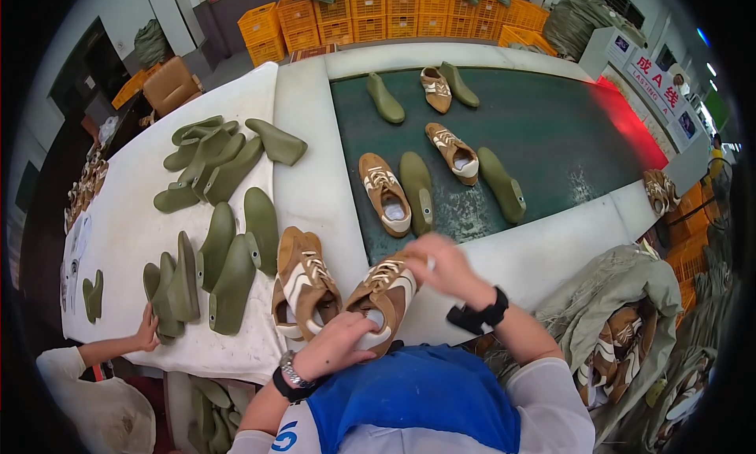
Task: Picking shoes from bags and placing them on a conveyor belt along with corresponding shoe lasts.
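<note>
A brown sneaker with white stripes and laces is held heel-down against the near table edge. My left hand is closed round its heel, thumb inside the opening. My right hand, blurred by motion, has its fingers curled at the toe end. Touching this shoe on the left is another brown sneaker, with part of one more beneath it. Beyond my hands, on the green belt, brown sneakers stand beside green shoe lasts in loose pairs.
Green lasts lie heaped on the white-covered table. A co-worker's hand touches the near-left lasts. At right, a grey-green sack holds more sneakers. Orange crates line the back; a sign board stands far right.
</note>
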### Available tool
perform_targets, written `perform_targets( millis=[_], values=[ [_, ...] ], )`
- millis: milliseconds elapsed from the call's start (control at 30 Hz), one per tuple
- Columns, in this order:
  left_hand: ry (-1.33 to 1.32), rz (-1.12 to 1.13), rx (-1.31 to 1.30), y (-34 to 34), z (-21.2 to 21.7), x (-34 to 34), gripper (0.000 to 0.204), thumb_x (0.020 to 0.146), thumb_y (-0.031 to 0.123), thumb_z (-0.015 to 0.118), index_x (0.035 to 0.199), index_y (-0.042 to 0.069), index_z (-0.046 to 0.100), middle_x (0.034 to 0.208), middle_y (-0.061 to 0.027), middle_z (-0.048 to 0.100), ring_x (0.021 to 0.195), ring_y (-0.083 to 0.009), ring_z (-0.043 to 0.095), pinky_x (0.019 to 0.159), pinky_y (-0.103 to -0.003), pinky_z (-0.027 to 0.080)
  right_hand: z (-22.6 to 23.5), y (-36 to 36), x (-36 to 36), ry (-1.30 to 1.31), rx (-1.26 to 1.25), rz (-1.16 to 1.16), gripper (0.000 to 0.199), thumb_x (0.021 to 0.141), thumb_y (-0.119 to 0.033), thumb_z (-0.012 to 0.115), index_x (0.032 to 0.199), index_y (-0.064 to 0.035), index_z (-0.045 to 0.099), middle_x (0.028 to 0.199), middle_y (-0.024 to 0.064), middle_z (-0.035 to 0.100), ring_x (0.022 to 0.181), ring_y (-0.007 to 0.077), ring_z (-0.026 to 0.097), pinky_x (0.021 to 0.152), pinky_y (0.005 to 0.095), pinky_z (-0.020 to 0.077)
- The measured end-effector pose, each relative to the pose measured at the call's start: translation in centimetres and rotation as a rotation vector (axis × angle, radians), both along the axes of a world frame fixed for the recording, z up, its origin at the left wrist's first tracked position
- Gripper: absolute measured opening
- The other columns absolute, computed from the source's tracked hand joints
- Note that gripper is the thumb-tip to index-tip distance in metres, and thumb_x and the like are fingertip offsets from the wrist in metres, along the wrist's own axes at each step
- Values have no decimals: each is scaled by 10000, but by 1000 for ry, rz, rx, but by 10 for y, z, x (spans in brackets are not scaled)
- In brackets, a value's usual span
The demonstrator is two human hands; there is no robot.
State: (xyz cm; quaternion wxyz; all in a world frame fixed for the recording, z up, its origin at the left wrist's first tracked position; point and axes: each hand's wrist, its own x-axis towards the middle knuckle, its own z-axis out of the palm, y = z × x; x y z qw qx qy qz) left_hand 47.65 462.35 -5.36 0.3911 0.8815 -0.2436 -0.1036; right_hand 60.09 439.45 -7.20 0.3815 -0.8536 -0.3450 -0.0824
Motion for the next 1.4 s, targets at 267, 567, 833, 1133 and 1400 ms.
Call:
perform_targets(
  millis=[267, 567, 833, 1133, 1400],
  values=[
    [-226, -219, 71, 33, 56, 20, 304, 613, 22, 708, 873, 80, 561, 1064, -122, 498, 1121, -360, 407, 931, -445, 357, -17, -68, 31, 1420, 486, 23, 475, 894, -261, 538, 1288, -51, 376, 876, 63, 605, 535, 84, 573, 495, 176, 475],
    [-462, 589, 150, 65, 29, 58, 412, 647, -35, 648, 1036, 26, 528, 1301, -193, 391, 1224, -383, 351, 1004, -419, 327, -10, -33, 86, 1512, 984, 106, 308, 916, -145, 479, 1173, 24, 477, 925, 62, 608, 627, 66, 581, 546, 157, 502],
    [-262, 747, 122, 89, -22, 33, 428, 662, -11, 663, 1066, 16, 524, 1181, -208, 461, 1109, -393, 436, 948, -418, 361, -70, 62, 256, 1254, 1357, -59, 299, 912, -103, 472, 1193, -36, 395, 1121, 138, 515, 911, 234, 560, 833, 339, 487],
    [-239, 767, 107, 90, -41, 39, 405, 667, 30, 663, 1046, 6, 524, 1137, -203, 491, 1087, -397, 450, 928, -438, 372, -127, 103, 338, 1469, 936, -249, 610, 888, -39, 416, 1391, -83, 73, 1203, 305, 407, 930, 391, 591, 720, 380, 556],
    [-317, 568, 59, 69, -30, 37, 402, 657, 31, 675, 1036, 15, 542, 1115, -184, 518, 1069, -370, 479, 917, -422, 391, -45, -18, 184, 1119, 568, -248, 392, 885, -120, 464, 1263, -34, 404, 1001, 104, 598, 803, 145, 616, 714, 260, 512]
  ],
)
